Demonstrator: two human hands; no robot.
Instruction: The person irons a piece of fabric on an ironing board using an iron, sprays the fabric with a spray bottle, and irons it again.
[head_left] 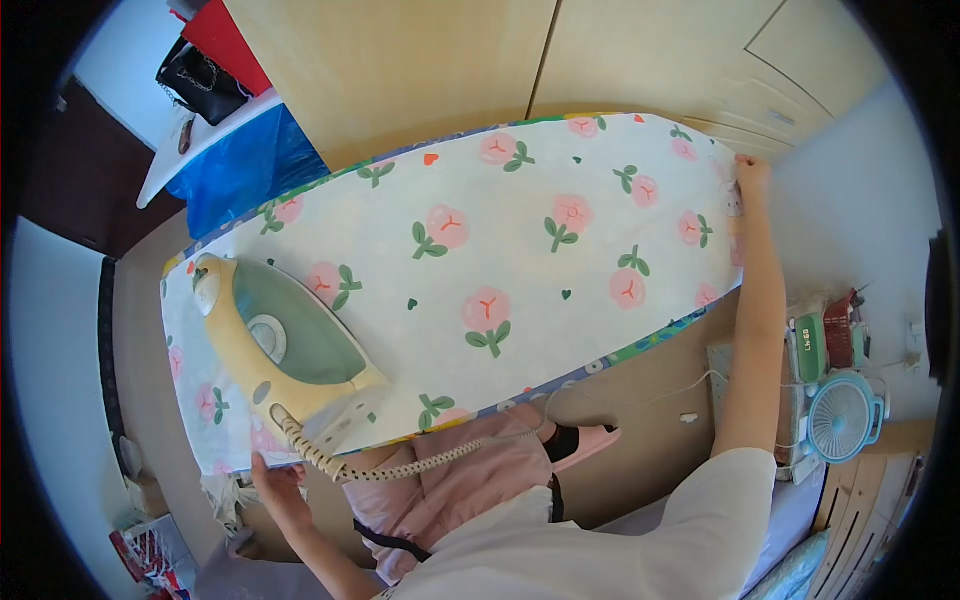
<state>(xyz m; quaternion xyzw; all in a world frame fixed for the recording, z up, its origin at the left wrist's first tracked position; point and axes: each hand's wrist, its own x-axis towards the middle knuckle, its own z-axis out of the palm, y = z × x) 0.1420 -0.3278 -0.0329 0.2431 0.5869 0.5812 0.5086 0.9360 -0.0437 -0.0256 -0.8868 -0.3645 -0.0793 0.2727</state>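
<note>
A white cloth with pink flowers and green leaves (540, 280) lies spread over a long ironing board, whose patterned cover (620, 358) shows along the edges. At the far right end, my right hand (752, 172) is closed on the cloth's edge, with the arm stretched out. My left hand (280, 485) is at the near left edge, thumb against the cloth and fingers curled at the border, partly hidden. Close above it, a cream and green iron (290, 330) rests on the cloth's left part. Its braided cord (400, 470) runs off over my lap.
Pale wooden cabinets (640, 60) stand right behind the board. At right are a small blue fan (840, 418) and a green digital clock (808, 345). A white table with blue plastic (245, 165) and a black bag (200, 82) is at upper left.
</note>
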